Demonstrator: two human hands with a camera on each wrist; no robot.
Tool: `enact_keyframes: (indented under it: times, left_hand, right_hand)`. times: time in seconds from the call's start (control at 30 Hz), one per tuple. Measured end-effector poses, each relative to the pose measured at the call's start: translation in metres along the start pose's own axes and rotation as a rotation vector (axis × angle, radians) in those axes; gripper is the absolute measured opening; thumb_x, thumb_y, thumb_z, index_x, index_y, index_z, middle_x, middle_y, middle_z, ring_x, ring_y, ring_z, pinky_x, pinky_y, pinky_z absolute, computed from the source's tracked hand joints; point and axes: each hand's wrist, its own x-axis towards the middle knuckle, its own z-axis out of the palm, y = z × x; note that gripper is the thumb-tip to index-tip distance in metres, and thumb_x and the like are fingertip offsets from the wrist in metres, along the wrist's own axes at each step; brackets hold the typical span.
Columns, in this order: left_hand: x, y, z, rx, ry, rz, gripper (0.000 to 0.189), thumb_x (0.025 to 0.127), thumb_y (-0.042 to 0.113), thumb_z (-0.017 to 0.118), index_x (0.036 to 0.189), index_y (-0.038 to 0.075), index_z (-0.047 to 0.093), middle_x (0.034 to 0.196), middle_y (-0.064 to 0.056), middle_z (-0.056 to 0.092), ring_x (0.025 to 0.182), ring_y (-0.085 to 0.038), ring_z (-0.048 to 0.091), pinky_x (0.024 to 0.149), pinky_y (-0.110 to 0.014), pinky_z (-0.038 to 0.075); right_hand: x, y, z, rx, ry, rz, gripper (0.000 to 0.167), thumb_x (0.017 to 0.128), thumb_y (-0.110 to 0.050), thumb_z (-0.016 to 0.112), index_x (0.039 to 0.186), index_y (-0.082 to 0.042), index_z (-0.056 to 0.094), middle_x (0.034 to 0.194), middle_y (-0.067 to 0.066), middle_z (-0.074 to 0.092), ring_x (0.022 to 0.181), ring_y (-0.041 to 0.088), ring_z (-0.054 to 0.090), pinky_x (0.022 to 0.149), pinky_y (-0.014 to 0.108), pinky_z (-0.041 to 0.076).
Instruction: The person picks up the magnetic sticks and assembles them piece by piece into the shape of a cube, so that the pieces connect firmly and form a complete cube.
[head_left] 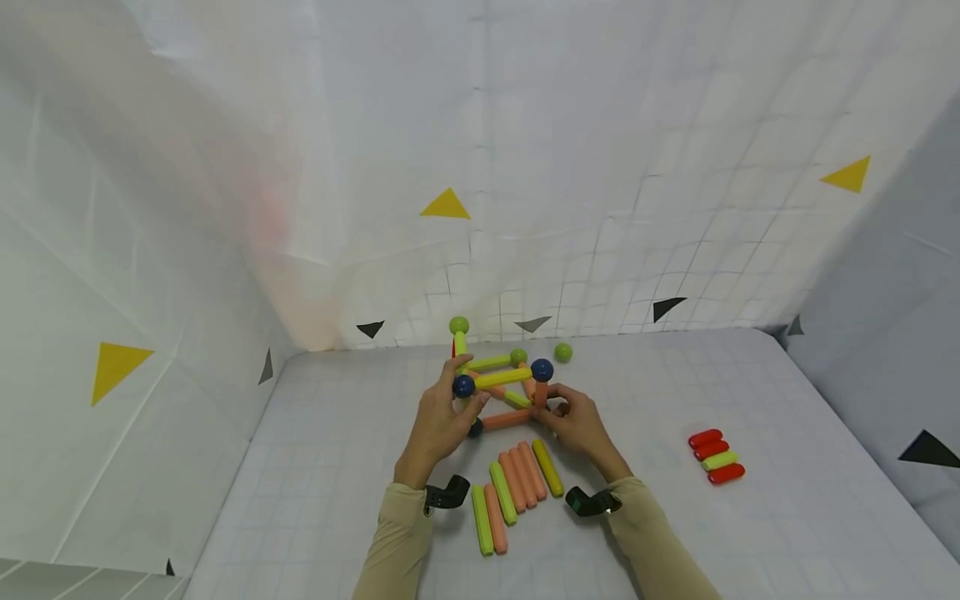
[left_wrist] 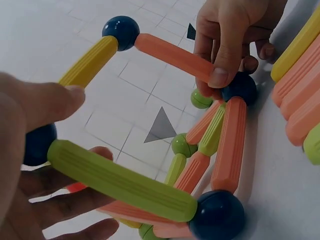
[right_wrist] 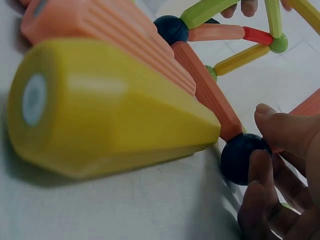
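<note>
Grips the rod-and-ball frame [head_left: 504, 378] near the back edge of the table [head_left: 322, 458]: holds round its upper left blue ball [head_left: 463, 385] with the left hand [head_left: 441, 417], pinches its lower right corner with the right hand [head_left: 577, 423]. Has loose rods [head_left: 512, 482] just in front, a wide gap rightward to short rods [head_left: 720, 460].

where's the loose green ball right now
In the head view, the green ball lies near the table's back edge, just right of the raised blue ball, beyond the right hand.
</note>
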Motion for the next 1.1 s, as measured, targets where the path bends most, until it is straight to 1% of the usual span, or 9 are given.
enact_keyframes:
  times: [0.1,0.2,0.3,0.37,0.47,0.6,0.9,1.0,1.1]
  left_hand:
    - [-0.001,-0.001,-0.003,0.000,-0.025,-0.025,0.080,0.096,0.024,0.081,0.160,0.018,0.034,0.125,-0.020,0.071,0.114,-0.035,0.071,0.095,-0.055,0.058]
    - [-0.002,-0.003,-0.006,0.014,-0.054,-0.088,0.089,0.093,0.023,0.084,0.161,0.014,0.027,0.120,-0.017,0.068,0.105,-0.032,0.069,0.088,-0.049,0.057]
    - [-0.003,-0.005,-0.008,0.040,-0.089,-0.163,0.083,0.091,0.022,0.086,0.153,0.010,0.033,0.113,-0.012,0.067,0.101,-0.030,0.068,0.084,-0.044,0.054]
    - [-0.004,-0.007,-0.010,0.055,-0.111,-0.167,0.067,0.091,0.020,0.086,0.143,0.008,0.044,0.106,-0.009,0.069,0.097,-0.028,0.069,0.081,-0.041,0.055]
    - [-0.004,-0.008,-0.009,0.091,-0.130,-0.134,0.041,0.093,0.020,0.085,0.123,0.010,0.059,0.096,-0.005,0.071,0.089,-0.022,0.069,0.077,-0.037,0.055]
    - [-0.003,-0.006,-0.006,0.117,-0.129,-0.092,0.023,0.096,0.020,0.082,0.111,0.012,0.066,0.095,-0.003,0.072,0.085,-0.016,0.069,0.075,-0.033,0.057]
    - [-0.003,-0.005,-0.001,0.109,-0.142,-0.066,0.021,0.098,0.023,0.080,0.109,0.012,0.065,0.095,-0.003,0.071,0.084,-0.015,0.069,0.074,-0.030,0.058]
    - [-0.003,-0.004,-0.002,0.092,-0.157,-0.088,0.028,0.098,0.026,0.079,0.116,0.012,0.063,0.099,-0.005,0.071,0.090,-0.020,0.071,0.078,-0.034,0.059]
    - [-0.004,-0.002,-0.005,0.061,-0.164,-0.133,0.043,0.098,0.033,0.079,0.129,0.012,0.058,0.110,-0.007,0.070,0.101,-0.025,0.071,0.085,-0.041,0.059]
  right_hand:
    - [0.000,0.002,0.000,0.010,0.005,0.010,0.022,0.095,-0.019,0.082,0.115,-0.014,0.073,0.120,0.013,0.073,0.064,0.013,0.058,0.054,0.025,0.046]
    - [-0.001,0.003,-0.001,0.007,0.005,0.015,0.023,0.094,-0.021,0.083,0.113,-0.014,0.073,0.119,0.013,0.073,0.066,0.013,0.057,0.055,0.024,0.045]
    - [-0.002,0.004,-0.003,0.004,0.001,0.018,0.024,0.092,-0.023,0.085,0.111,-0.013,0.074,0.116,0.012,0.073,0.066,0.013,0.056,0.056,0.024,0.044]
    - [-0.004,0.004,-0.005,0.001,-0.007,0.024,0.025,0.091,-0.024,0.086,0.110,-0.013,0.074,0.115,0.012,0.073,0.066,0.014,0.055,0.057,0.024,0.043]
    - [-0.006,0.003,-0.008,0.004,-0.029,0.045,0.027,0.091,-0.027,0.087,0.111,-0.014,0.073,0.114,0.010,0.073,0.066,0.015,0.054,0.058,0.024,0.043]
    - [-0.008,0.002,-0.014,0.005,-0.051,0.094,0.030,0.090,-0.028,0.087,0.111,-0.013,0.071,0.112,0.008,0.071,0.066,0.015,0.054,0.057,0.025,0.043]
    - [-0.013,0.013,-0.018,0.061,-0.055,0.162,0.042,0.086,-0.033,0.090,0.119,-0.015,0.071,0.119,0.008,0.070,0.074,0.017,0.060,0.061,0.026,0.049]
    - [-0.017,0.015,-0.018,0.058,-0.039,0.176,0.051,0.084,-0.034,0.093,0.122,-0.014,0.067,0.122,0.010,0.067,0.078,0.018,0.061,0.064,0.026,0.050]
    - [-0.024,0.013,-0.018,0.031,-0.029,0.181,0.056,0.083,-0.037,0.093,0.120,-0.011,0.060,0.115,0.011,0.065,0.076,0.019,0.058,0.064,0.026,0.048]
